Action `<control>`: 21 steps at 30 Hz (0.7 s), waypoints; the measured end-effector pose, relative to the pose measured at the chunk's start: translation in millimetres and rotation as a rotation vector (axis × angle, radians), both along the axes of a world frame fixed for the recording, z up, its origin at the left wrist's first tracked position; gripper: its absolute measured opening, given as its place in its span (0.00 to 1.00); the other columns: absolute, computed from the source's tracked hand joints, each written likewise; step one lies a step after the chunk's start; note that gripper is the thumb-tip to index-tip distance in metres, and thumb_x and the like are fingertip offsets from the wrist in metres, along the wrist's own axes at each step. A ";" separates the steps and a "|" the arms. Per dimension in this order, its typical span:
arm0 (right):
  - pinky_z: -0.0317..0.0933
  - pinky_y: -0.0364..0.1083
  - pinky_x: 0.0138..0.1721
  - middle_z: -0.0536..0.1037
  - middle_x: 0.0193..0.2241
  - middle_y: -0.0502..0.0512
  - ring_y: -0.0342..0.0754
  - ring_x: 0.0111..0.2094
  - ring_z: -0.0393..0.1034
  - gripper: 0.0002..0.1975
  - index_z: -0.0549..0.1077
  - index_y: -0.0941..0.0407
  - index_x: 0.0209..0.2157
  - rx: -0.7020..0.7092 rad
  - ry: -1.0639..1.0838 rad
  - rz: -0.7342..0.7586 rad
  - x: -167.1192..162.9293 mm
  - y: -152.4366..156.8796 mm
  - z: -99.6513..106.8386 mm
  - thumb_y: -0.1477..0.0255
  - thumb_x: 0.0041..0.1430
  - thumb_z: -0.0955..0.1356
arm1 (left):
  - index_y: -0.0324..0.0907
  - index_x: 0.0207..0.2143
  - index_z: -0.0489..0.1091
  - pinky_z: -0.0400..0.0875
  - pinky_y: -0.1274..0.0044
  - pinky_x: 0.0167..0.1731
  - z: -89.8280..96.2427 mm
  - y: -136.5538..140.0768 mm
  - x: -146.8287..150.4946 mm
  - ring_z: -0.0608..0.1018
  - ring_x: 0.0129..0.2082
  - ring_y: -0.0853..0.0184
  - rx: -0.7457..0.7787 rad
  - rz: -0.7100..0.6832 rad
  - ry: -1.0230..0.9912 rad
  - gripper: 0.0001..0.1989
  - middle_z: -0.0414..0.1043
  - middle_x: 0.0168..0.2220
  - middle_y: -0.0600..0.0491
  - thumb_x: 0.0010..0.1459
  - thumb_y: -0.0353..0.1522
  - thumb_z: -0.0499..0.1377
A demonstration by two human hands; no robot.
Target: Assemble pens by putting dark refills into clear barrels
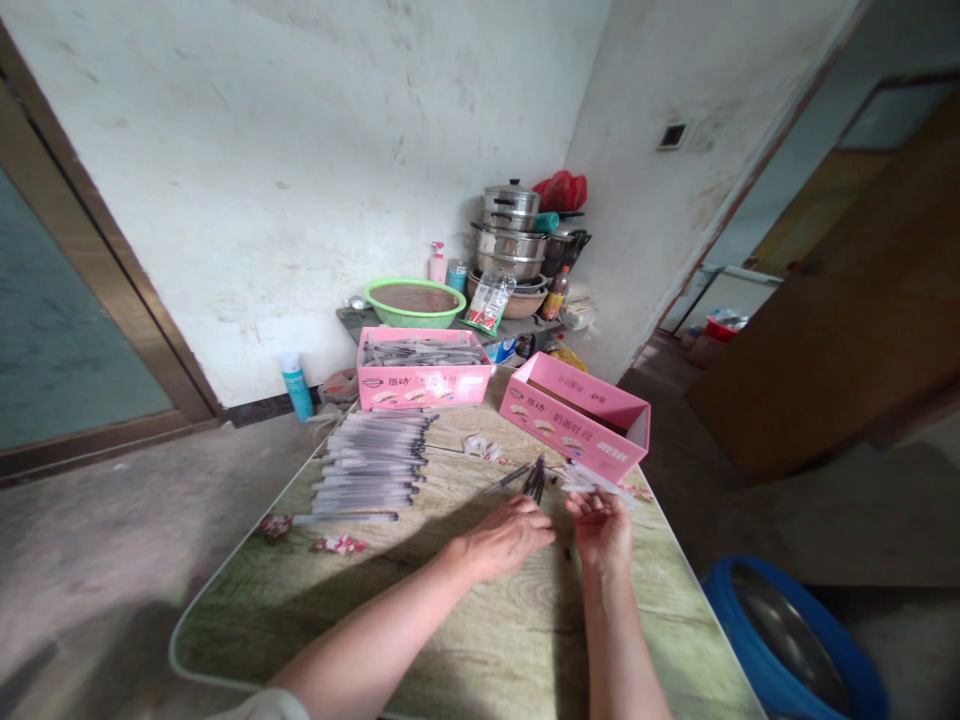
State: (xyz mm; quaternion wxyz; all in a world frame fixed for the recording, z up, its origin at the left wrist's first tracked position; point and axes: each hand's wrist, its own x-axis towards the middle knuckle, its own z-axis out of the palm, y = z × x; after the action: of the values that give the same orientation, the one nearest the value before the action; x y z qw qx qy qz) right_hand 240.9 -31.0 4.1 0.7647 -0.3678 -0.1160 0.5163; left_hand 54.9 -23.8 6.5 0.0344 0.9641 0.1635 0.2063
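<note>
My left hand (514,537) is over the middle of the table (480,640), back up, its fingers bent and closed together; the fingertips and anything in them are hidden. Just beyond it lies a small bunch of dark, slim pen parts (535,482). Palm turned up, my right hand (602,525) has its fingers curled beside a loose pile of clear and white pen barrels (592,480); what they pinch is too small to make out. On the left, a long row of clear pens with dark tips (371,460) lies side by side.
A pink box (424,387) full of pens stands at the table's back, beside a second pink box (574,415) whose bottom is hidden. Behind are a green basin (415,315) and stacked pots (510,240). A blue tub (795,640) stands on the floor at right.
</note>
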 end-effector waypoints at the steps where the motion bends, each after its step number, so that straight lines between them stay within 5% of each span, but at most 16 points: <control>1: 0.72 0.44 0.22 0.78 0.17 0.52 0.48 0.21 0.76 0.03 0.71 0.56 0.23 0.004 -0.007 0.005 -0.6 0.2 -1.2 0.76 0.40 0.69 | 0.42 0.37 0.74 0.64 0.72 0.45 2.6 -0.6 -1.1 0.73 0.40 0.65 -0.013 0.003 0.008 0.09 0.73 0.33 0.52 0.61 0.27 0.54; 6: 0.72 0.43 0.22 0.76 0.17 0.50 0.48 0.21 0.76 0.06 0.70 0.56 0.23 0.008 -0.045 0.031 -2.8 1.1 -6.0 0.76 0.40 0.71 | 0.43 0.34 0.75 0.65 0.71 0.42 5.8 -3.4 -4.3 0.74 0.38 0.63 -0.192 0.037 -0.084 0.10 0.73 0.32 0.50 0.59 0.26 0.54; 10: 0.72 0.43 0.21 0.74 0.15 0.47 0.48 0.21 0.76 0.07 0.70 0.55 0.23 0.009 -0.065 0.045 -4.4 1.3 -5.1 0.75 0.40 0.72 | 0.42 0.39 0.74 0.69 0.76 0.37 4.3 5.1 -6.4 0.76 0.35 0.66 -0.670 0.188 -0.524 0.10 0.75 0.35 0.50 0.55 0.25 0.57; 14: 0.71 0.44 0.21 0.69 0.13 0.44 0.49 0.21 0.75 0.10 0.67 0.55 0.20 0.035 -0.128 0.068 -11.0 1.1 -3.0 0.74 0.40 0.73 | 0.37 0.33 0.73 0.70 0.77 0.33 6.6 19.7 -12.1 0.76 0.28 0.68 -1.146 0.229 -0.916 0.08 0.74 0.28 0.52 0.46 0.27 0.64; 21: 0.71 0.45 0.20 0.72 0.16 0.46 0.49 0.20 0.75 0.11 0.69 0.56 0.22 0.053 -0.244 0.056 -30.1 -1.2 7.7 0.71 0.38 0.75 | 0.35 0.30 0.74 0.68 0.79 0.30 10.1 23.2 -16.1 0.75 0.25 0.70 -1.293 0.188 -1.013 0.11 0.75 0.26 0.52 0.42 0.30 0.68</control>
State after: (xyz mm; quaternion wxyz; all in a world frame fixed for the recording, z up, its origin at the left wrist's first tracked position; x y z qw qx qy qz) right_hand 210.9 -32.2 11.8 0.7395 -0.4044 -0.2320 0.4855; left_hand 38.8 -0.6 16.6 0.6344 0.5267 0.2948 0.4829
